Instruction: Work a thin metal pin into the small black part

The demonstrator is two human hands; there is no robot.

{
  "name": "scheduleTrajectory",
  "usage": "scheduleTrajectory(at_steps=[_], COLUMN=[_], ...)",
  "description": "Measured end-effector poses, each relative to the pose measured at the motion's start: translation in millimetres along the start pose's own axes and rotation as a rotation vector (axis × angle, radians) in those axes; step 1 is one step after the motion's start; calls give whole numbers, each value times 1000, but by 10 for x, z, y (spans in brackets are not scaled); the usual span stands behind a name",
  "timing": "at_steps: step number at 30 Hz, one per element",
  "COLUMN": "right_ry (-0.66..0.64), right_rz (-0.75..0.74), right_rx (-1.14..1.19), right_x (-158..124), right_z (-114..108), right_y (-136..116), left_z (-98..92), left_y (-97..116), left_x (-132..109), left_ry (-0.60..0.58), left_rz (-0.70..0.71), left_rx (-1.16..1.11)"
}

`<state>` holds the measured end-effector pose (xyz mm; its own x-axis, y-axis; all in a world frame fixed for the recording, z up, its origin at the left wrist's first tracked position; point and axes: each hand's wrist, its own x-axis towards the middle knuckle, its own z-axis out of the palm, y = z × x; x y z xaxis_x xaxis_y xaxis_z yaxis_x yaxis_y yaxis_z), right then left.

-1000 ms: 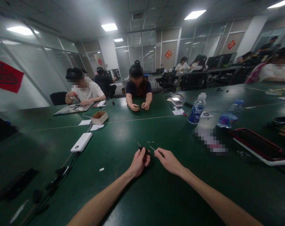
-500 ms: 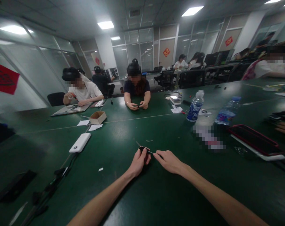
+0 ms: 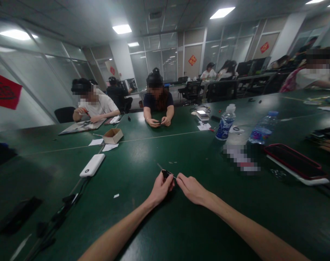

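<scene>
Over the green table, my left hand is closed round a small black object whose kind I cannot make out. A thin, pale strip sticks out past its far left end. My right hand is just to the right, with thumb and fingers pinched on a thin, light-coloured rod that runs toward the black object. Whether the rod goes into the object or only touches it is hidden by my left fingers.
A white power bank with cables lies left, near a small cardboard box. Two bottles and a red-edged black phone are at right. A small white scrap lies nearby. Across the table a person handles something small.
My right hand has shifted slightly left, closer to my left hand, so less of the thin rod shows between them. The left hand has barely moved.
</scene>
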<state>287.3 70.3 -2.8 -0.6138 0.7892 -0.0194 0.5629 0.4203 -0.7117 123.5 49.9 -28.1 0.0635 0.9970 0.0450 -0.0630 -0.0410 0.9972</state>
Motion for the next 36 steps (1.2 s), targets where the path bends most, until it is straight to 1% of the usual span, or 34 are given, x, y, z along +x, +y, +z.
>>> scheduleTrajectory(at_steps=[4,7,10,12,14,17,20,23,27,32,34,36], right_ry=[45,106,159,178,173,125,65,1,3,12,26,52], right_rz=[-19,-22,-3,-4,-36,-84,-75,-77,-92,-56,-40,-21], right_rx=[-3,22,56,72,83,42,-57,-106,-116,-86,-81,-91], right_x=[26,62,91,97,93,72,49,37,36,31,29,33], right_z=[122,239,329,348,328,240,132,52,12,18,20,19], right_y=[-65,-109,-125,-119,-105,-87,-82,-83,-67,-37,-20,5], left_z=[3,1,0,1,1,-1,-5,-8,-8,0,-1,-12], left_y=[-23,-51,-63,-58,-47,-30,-27,-36,-35,6,9,-13], left_x=[-9,-16,-25,-31,-38,-46,-47,-41,-43,-59,-52,-27], left_ry=[80,136,175,186,171,130,107,84,62,52,48,36], left_rz=[10,30,54,54,42,25,27,30,37,82,86,72], left_rx=[23,42,76,83,73,62,50,27,76,145,129,61])
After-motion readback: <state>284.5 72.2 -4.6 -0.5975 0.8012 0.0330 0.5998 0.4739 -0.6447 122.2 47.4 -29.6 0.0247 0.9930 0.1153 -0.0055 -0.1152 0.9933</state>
